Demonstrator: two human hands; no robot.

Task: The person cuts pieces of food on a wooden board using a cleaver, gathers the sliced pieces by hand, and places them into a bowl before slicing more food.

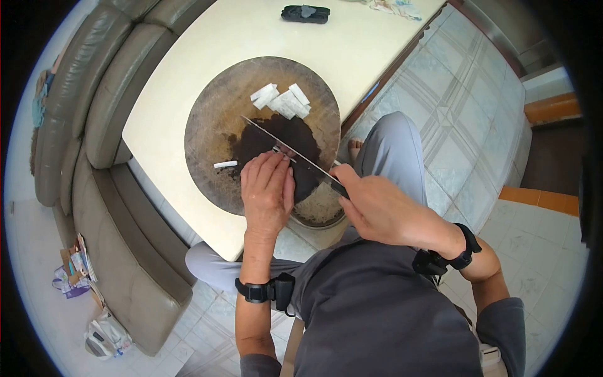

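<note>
A round wooden chopping board (210, 125) lies on the pale table, with a dark wet-looking patch (308, 185) across its middle. My right hand (377, 204) is closed round the dark handle of a kitchen knife (289, 146), whose blade slants across the patch. Close beside the blade, my left hand (267, 185) presses down with bent fingers held together. A small piece shows at its fingertips, too hidden to name. Several flat white pieces (290, 104) lie on the far part of the board. One narrow white strip (226, 164) rests left of my left hand.
A black case-like object (305, 14) and a patterned cloth (402, 7) are at the table's (182, 81) far end. A grey leather sofa (113, 251) curves along the left. My knees sit close to the table edge, over a tiled floor (458, 119).
</note>
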